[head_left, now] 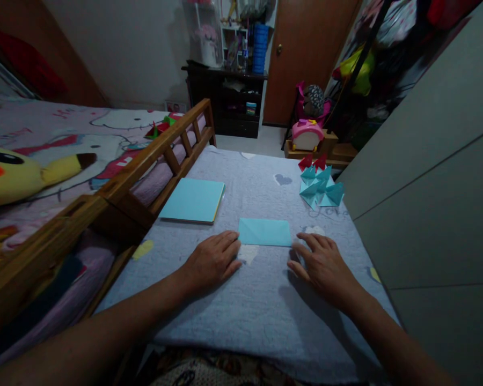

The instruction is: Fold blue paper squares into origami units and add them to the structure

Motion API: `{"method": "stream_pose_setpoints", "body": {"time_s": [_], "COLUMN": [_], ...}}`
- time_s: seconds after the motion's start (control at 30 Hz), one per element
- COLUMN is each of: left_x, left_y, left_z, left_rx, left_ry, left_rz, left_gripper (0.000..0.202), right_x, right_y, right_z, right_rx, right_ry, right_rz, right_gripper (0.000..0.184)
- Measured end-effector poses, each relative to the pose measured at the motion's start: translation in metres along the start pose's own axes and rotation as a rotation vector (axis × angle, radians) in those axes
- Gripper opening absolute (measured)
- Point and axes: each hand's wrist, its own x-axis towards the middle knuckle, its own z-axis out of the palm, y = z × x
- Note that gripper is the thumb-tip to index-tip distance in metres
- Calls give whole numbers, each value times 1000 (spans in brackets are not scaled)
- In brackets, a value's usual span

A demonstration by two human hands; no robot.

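A light-blue sheet of paper [264,232], folded into a rectangle with a faint diagonal crease, lies flat on the cloth-covered surface in front of me. My left hand [217,257] rests at its left edge, fingertips touching or just beside the corner, fingers stretched out. Close to the right edge is my right hand [320,262], its fingers spread and curved, with nothing in them. Beyond my left hand lies a stack of blue paper [195,199] with some yellow showing at its side. Several folded teal paper figures [321,186] stand at the far right.
Red folded paper pieces [312,162] sit behind the teal ones. A wooden bed rail [153,166] borders the left side, with a yellow plush toy [14,174] past it. A pale cabinet [430,161] stands along the right. The cloth [241,321] has heart prints.
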Motion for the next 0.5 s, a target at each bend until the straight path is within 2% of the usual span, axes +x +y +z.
{"method": "stream_pose_setpoints", "body": {"time_s": [0.13, 0.23, 0.33, 0.5], "left_x": [15, 20, 19, 10], "left_y": [10, 13, 11, 5], "left_z": [-1, 1, 2, 3], "left_rx": [3, 7, 17, 41], "left_ry": [-68, -129, -148, -85], "left_rz": [19, 37, 44, 37], "left_gripper": [53, 55, 54, 47], "right_x": [18, 26, 28, 22], "right_y": [-30, -45, -47, -38], "right_z": [-1, 6, 10, 12], "right_rx": [116, 111, 87, 44], "right_ry": [-28, -65, -62, -40], "right_rz": [-135, -148, -142, -131], "right_gripper": [44, 42, 43, 41]}}
